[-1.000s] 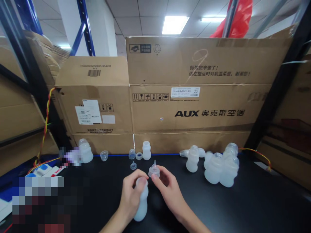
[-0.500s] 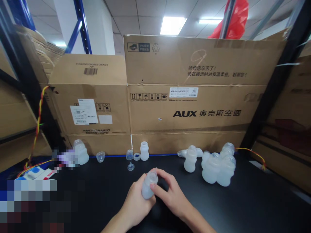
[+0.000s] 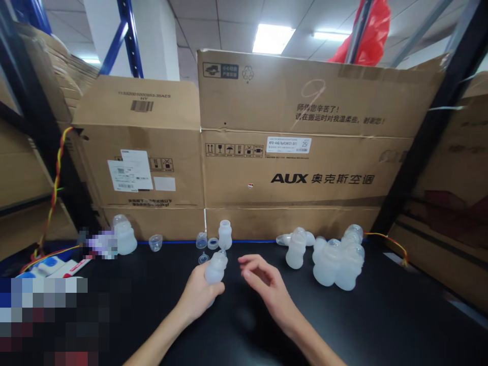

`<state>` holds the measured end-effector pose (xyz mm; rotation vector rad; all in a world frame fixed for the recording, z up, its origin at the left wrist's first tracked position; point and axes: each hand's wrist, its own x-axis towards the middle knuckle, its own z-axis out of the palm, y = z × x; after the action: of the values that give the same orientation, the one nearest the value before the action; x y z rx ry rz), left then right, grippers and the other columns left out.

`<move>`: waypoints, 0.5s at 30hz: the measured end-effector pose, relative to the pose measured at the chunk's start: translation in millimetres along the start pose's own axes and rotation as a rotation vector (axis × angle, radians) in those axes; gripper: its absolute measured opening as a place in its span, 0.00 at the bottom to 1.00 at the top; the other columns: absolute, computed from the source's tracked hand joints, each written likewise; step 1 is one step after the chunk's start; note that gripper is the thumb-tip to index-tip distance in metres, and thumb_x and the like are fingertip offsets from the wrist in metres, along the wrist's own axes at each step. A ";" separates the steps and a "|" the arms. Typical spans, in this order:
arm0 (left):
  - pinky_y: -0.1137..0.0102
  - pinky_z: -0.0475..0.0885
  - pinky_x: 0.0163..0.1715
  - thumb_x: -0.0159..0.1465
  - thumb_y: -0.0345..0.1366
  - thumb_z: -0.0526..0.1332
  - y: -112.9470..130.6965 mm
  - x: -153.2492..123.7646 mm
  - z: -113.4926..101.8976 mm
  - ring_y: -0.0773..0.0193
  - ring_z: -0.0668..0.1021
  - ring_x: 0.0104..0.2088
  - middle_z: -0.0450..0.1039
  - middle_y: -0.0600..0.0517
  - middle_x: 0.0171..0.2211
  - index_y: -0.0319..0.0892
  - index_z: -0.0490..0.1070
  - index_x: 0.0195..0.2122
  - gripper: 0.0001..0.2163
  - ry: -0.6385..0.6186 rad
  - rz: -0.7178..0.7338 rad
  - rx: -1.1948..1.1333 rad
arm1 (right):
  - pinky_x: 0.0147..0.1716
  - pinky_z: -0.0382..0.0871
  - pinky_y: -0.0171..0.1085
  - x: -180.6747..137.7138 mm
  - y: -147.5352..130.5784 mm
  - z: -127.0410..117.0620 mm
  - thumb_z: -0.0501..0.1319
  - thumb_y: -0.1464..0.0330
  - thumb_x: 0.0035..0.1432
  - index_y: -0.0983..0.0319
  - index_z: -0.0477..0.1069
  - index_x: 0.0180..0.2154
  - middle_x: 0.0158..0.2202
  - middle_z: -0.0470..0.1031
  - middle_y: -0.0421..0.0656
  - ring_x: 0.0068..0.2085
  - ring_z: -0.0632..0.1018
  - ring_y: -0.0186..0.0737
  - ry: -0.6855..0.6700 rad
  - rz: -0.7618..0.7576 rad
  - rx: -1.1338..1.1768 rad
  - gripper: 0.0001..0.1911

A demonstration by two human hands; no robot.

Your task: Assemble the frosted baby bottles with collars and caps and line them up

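Note:
My left hand [image 3: 198, 292] is closed around a translucent white bottle [image 3: 215, 268] with its nipple top on, held upright above the black table [image 3: 381, 325]. Just right of the bottle, my right hand [image 3: 263, 282] hovers with loosely curled, parted fingers and nothing in it. Beyond the hands stand a small open bottle [image 3: 224, 235], two small clear caps [image 3: 202, 240] and a loose nipple [image 3: 203, 259].
A cluster of several finished white bottles [image 3: 335, 262] stands at the right. One bottle [image 3: 124, 235] and a clear cup [image 3: 155, 242] sit at the left. Stacked cardboard boxes [image 3: 297, 152] wall off the back. Black shelf posts [image 3: 427, 137] flank the right side.
The nipple piece went from my right hand onto the bottle. My right hand has let go and opened. The left hand has carried the bottle up and away from me.

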<state>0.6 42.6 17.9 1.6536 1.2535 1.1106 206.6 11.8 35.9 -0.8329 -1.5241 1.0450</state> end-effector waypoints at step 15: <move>0.60 0.65 0.37 0.55 0.27 0.63 9.0 -16.3 9.0 0.53 0.76 0.34 0.79 0.48 0.35 0.42 0.76 0.42 0.13 0.005 0.626 0.961 | 0.19 0.57 0.29 -3.3 29.2 20.8 0.62 0.50 0.63 0.61 0.62 0.60 0.18 0.60 0.28 0.19 0.62 0.32 0.144 0.259 -0.089 0.32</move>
<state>9.6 24.1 20.2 2.9072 1.4134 0.8677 186.3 15.8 6.4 -1.1669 -1.3735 1.0827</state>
